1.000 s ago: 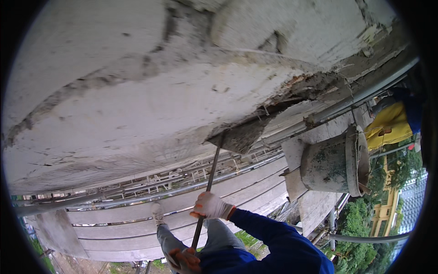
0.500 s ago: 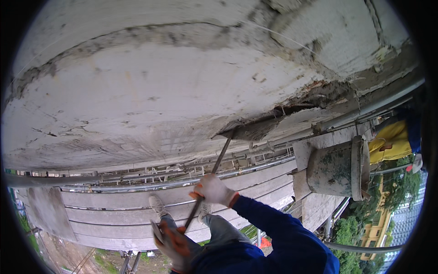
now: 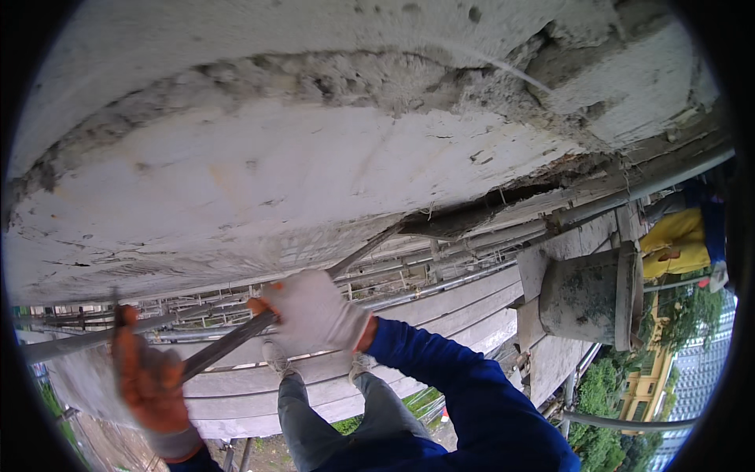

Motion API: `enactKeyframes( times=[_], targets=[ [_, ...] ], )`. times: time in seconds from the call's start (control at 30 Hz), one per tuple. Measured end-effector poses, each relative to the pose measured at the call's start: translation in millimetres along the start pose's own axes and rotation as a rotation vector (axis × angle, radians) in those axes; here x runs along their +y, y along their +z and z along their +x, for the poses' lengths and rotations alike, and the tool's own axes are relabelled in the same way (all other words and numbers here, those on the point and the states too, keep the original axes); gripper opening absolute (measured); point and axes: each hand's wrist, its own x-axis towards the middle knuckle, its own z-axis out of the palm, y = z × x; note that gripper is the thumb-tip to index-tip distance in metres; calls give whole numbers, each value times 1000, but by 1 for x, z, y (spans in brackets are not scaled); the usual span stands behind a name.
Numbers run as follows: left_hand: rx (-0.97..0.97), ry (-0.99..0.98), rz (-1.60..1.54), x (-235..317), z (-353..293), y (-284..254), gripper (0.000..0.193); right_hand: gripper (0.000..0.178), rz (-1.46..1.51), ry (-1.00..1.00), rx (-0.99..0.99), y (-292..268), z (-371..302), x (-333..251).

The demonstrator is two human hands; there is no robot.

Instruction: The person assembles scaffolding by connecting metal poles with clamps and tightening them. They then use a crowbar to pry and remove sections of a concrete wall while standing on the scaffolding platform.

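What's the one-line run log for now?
right hand: around bar; left hand: at bar's near end; bar's far end: at broken concrete; bucket: at right

Right hand (image 3: 311, 311) clenched, back showing, forearm (image 3: 429, 354) running down-right from it; left hand (image 3: 153, 385) below-left of it, part-curled, palm side showing.

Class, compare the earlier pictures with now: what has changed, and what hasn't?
The left hand has swung left and up; the right hand has also shifted left and up, and the bar slants flatter. The right hand still holds it; the bucket stays at right.
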Motion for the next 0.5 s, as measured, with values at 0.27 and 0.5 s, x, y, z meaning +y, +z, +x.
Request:
enactKeyframes(
  times=[0.27, 0.5],
  targets=[
    [-501, 41, 115, -170, 93, -69, 40, 24, 26, 198, -44, 52, -38, 143],
    [138, 244, 1444, -223, -95, -73, 41, 25, -27, -29, 282, 82, -131, 116]
  ],
)
